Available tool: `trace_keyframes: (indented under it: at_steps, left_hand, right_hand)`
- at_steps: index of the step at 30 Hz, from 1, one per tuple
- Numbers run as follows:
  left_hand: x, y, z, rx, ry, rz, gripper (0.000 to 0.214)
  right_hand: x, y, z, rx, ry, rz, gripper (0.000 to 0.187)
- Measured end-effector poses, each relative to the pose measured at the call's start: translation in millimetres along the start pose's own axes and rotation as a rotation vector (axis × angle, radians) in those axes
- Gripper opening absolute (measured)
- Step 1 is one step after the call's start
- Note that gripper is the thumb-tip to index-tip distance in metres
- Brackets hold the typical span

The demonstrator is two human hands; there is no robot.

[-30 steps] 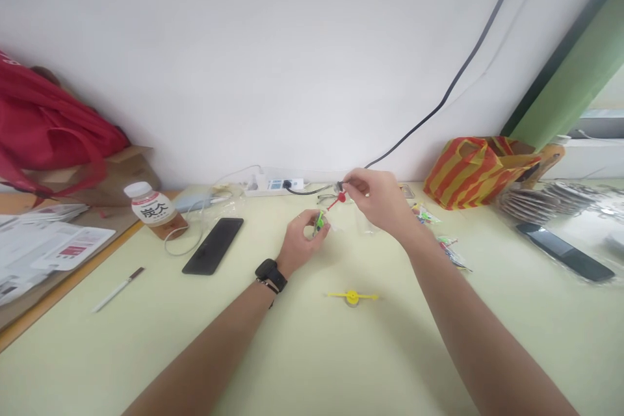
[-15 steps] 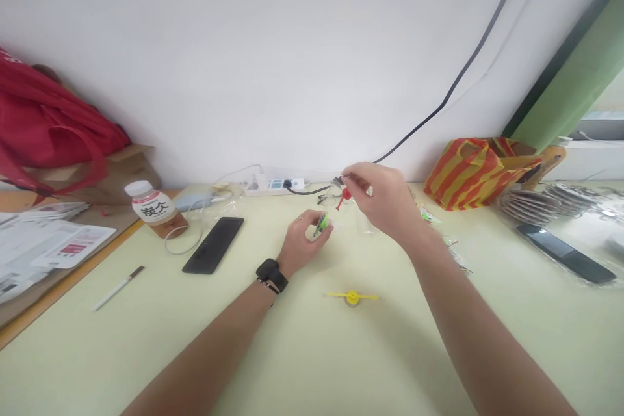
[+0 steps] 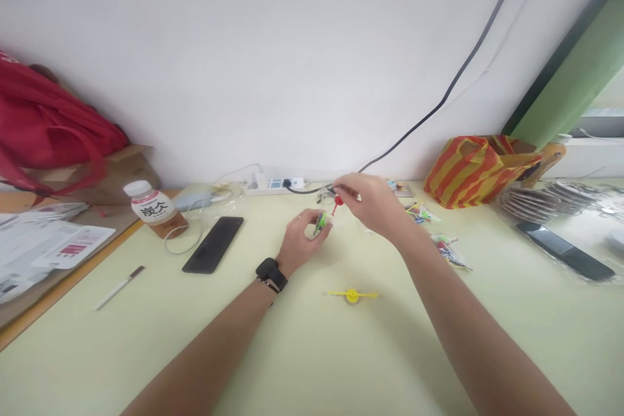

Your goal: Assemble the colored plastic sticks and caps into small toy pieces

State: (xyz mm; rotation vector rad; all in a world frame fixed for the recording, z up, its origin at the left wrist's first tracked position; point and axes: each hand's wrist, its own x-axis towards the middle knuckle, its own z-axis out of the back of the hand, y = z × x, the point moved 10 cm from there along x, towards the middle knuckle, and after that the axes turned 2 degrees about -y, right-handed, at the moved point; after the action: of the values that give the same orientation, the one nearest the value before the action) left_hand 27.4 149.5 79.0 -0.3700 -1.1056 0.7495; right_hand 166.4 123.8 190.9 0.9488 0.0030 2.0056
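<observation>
Since the earlier frame, the right hand (image 3: 373, 203) has moved slightly to the left and down, so the red piece (image 3: 337, 201) is now nearer to the left hand (image 3: 299, 240), which stays almost in its place. Going from the left, the black phone (image 3: 213, 245) lies on the table (image 3: 146, 325), apart from both hands. The left hand is curled, with thumb and fingers closed on a small bunch of green and blue pieces (image 3: 320, 223); in my opinion this grip should be steady but light, so that nothing small bends or slips out. The right thumb and forefinger are pinched together on the red piece. Its lower end is just beside the bunch; whether they touch, I cannot tell. It seems better to turn it with the fingertips only and to keep the wrist calm. Nearer to the person, the yellow piece (image 3: 352, 297) lies untouched on the table; the forearms should avoid it. Further right lie small packets (image 3: 451, 252), beside the right forearm.
</observation>
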Motion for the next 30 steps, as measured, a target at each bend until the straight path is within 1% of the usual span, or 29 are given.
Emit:
trace_keyframes:
  at_steps: [4,7,11,15,18,25,30]
  left_hand:
    - [-0.8,11.5,3.5,0.015,-0.045,0.039,0.023]
    - [-1.1,15.2,2.1,0.000,-0.038,0.060,0.023]
    - [-0.8,10.8,1.1,0.000,-0.028,0.055,0.021]
    - [-0.1,6.5,1.4,-0.012,-0.023,0.044,0.021]
    - [0.1,5.3,1.0,-0.008,-0.017,0.038,0.021]
    - [0.3,1.6,-0.8,-0.010,-0.003,0.008,0.019]
    - [0.6,-0.5,-1.5,-0.009,0.003,0.001,0.021]
  right_hand:
    - [-0.4,-4.2,2.2,-0.127,0.057,-0.043,0.022]
    - [-1.3,-4.7,2.2,-0.169,0.093,-0.063,0.021]
    - [-1.4,-5.4,0.6,-0.139,0.079,-0.060,0.017]
    - [-1.3,-11.0,0.3,-0.016,0.037,-0.067,0.013]
    - [-1.4,-18.8,0.8,0.045,0.018,-0.106,0.020]
    - [-2.1,-24.7,-7.8,-0.088,0.070,-0.139,0.025]
    - [-4.1,-32.2,-15.4,-0.151,0.079,-0.166,0.026]
